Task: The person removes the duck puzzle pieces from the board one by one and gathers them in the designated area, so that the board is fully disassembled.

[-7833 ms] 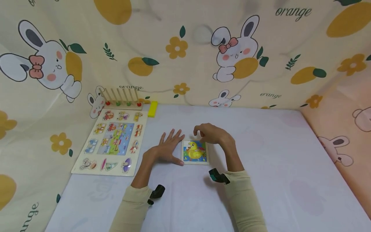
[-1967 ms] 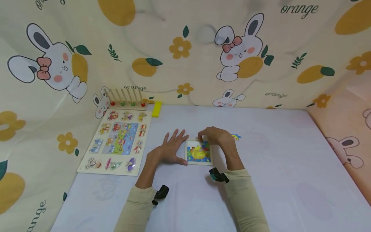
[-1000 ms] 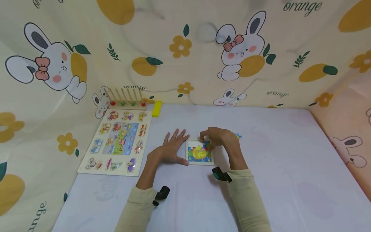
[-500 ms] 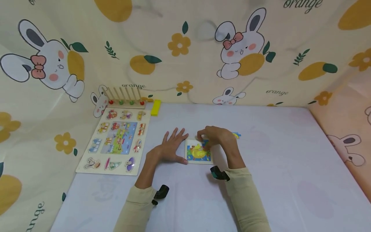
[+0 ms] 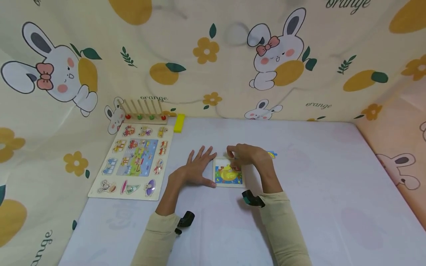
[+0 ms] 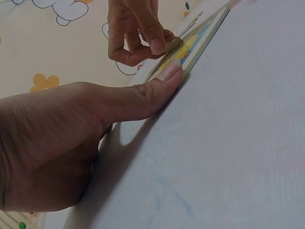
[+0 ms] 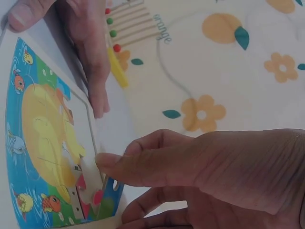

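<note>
A small square duck puzzle (image 5: 228, 176) lies on the table between the hands. In the right wrist view, part of its tray is bare, a pale strip (image 7: 85, 119) beside the duck. My left hand (image 5: 194, 170) is flat with fingers spread; its thumb (image 6: 169, 74) presses on the tray's rim. Over the far right corner, my right hand (image 5: 246, 154) pinches a puzzle piece (image 7: 110, 196) between thumb and fingers, tilted up from the tray. Its blue and green edge shows; the rest is hidden by the fingers. A loose blue-and-yellow puzzle piece (image 5: 272, 154) lies behind the right wrist.
A large picture peg board (image 5: 138, 190) lies at the left. Behind it stands a wooden rack (image 5: 149, 120) with upright sticks and red and green beads. A yellow block (image 5: 179, 123) lies beside the rack. A printed cloth wall borders the table (image 5: 326, 184) at the back.
Since the earliest frame, one piece has come out onto the table behind the right hand, and a bare patch shows in the tray. Now the right hand raises another piece. The left hand stays.
</note>
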Demonstrator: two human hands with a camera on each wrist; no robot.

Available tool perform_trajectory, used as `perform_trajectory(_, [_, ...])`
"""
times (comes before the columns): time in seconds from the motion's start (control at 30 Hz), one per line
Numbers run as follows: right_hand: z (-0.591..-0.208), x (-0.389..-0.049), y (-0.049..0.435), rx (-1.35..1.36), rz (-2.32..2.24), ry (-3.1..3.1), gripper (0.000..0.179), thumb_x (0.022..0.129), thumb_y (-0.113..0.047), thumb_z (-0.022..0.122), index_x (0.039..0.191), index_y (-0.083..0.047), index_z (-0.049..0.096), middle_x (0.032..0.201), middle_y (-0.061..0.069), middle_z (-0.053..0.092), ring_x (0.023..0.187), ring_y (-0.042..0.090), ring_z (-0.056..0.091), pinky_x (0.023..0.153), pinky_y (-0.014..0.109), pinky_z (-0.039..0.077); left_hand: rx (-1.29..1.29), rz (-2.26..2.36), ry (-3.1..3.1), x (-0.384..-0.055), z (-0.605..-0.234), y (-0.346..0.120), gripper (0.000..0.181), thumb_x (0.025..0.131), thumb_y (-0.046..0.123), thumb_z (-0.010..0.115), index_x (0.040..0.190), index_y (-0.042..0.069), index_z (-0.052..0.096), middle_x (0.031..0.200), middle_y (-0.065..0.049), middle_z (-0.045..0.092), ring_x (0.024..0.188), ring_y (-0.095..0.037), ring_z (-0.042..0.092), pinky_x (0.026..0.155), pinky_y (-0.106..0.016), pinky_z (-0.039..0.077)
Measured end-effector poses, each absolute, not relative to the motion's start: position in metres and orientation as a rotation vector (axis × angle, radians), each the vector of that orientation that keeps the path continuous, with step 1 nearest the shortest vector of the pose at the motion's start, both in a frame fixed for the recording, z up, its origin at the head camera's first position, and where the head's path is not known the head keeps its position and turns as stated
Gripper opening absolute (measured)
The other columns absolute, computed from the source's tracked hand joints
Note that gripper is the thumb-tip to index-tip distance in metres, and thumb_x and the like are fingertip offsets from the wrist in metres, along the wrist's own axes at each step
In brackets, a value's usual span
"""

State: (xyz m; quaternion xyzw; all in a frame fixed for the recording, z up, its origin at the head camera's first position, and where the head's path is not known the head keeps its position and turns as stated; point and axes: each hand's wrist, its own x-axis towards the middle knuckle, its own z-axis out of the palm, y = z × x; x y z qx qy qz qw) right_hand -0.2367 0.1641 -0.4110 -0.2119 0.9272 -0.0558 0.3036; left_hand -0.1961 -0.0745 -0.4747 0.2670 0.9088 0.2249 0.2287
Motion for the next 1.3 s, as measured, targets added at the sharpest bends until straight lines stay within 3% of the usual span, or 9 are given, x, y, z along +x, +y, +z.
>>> perform_trajectory(0.23, [-0.413,-0.236,0.171,-0.491,-0.244,2.468,0.03,0.097,-0.034,0.072,0.108,-0.006,0.066,0.105,0.007,0.068,0.092,0.02,0.058,0.08,0.033,0.05,0.747,0.609,2.5,-0.196,-0.476,-0.071,0.113,0.083,0.055,0.081,0.169,0.016,0.018,0.179,-0.007,-0.004,0.166,-0.033,-0.014,0.132,-0.063,-0.009])
perform_trajectory(0.5, [-0.409,-0.239,0.191,-0.548,-0.501,2.488,0.029,0.104,-0.033,0.064,0.109,-0.005,0.067,0.095,0.007,0.07,0.085,0.018,0.06,0.072,0.027,0.048,0.732,0.593,2.5,-0.196,-0.477,-0.072,0.115,0.083,0.056,0.081,0.169,0.017,0.016,0.179,-0.006,-0.005,0.166,-0.032,-0.015,0.132,-0.062,-0.01])
perform_trajectory(0.67, [-0.392,-0.234,0.229,-0.528,-0.716,2.545,0.032,0.105,-0.033,0.063,0.119,-0.004,0.063,0.106,0.013,0.077,0.094,0.028,0.071,0.085,0.038,0.056,0.739,0.598,2.504,-0.195,-0.477,-0.072,0.116,0.083,0.056,0.081,0.169,0.017,0.015,0.179,-0.006,-0.006,0.165,-0.032,-0.016,0.132,-0.062,-0.01])
perform_trajectory(0.8, [-0.383,-0.225,0.262,-0.434,-0.762,2.641,0.036,0.106,-0.034,0.061,0.125,-0.004,0.062,0.117,0.014,0.073,0.107,0.029,0.068,0.097,0.047,0.055,0.742,0.621,2.5,-0.194,-0.476,-0.072,0.117,0.082,0.056,0.082,0.169,0.016,0.015,0.179,-0.007,-0.005,0.166,-0.033,-0.015,0.132,-0.062,-0.011])
perform_trajectory(0.93, [-0.383,-0.222,0.289,-0.279,-0.732,2.682,0.038,0.106,-0.034,0.061,0.127,-0.002,0.06,0.12,0.019,0.069,0.109,0.032,0.066,0.094,0.049,0.053,0.745,0.615,2.5,-0.194,-0.476,-0.073,0.117,0.082,0.057,0.081,0.169,0.016,0.015,0.179,-0.007,-0.005,0.166,-0.033,-0.015,0.132,-0.062,-0.011])
perform_trajectory(1.17, [-0.409,-0.232,0.318,-0.126,-0.602,2.669,0.036,0.104,-0.025,0.064,0.125,0.002,0.056,0.105,0.019,0.071,0.101,0.031,0.059,0.085,0.043,0.05,0.742,0.618,2.496,-0.196,-0.474,-0.073,0.116,0.083,0.057,0.081,0.169,0.016,0.015,0.179,-0.007,-0.006,0.165,-0.033,-0.015,0.132,-0.062,-0.011])
perform_trajectory(1.3, [-0.417,-0.234,0.322,-0.058,-0.556,2.65,0.044,0.101,-0.027,0.069,0.132,-0.001,0.052,0.117,0.023,0.066,0.105,0.035,0.056,0.088,0.048,0.049,0.734,0.615,2.497,-0.196,-0.473,-0.073,0.116,0.082,0.057,0.081,0.169,0.017,0.015,0.179,-0.006,-0.006,0.165,-0.032,-0.016,0.132,-0.061,-0.011])
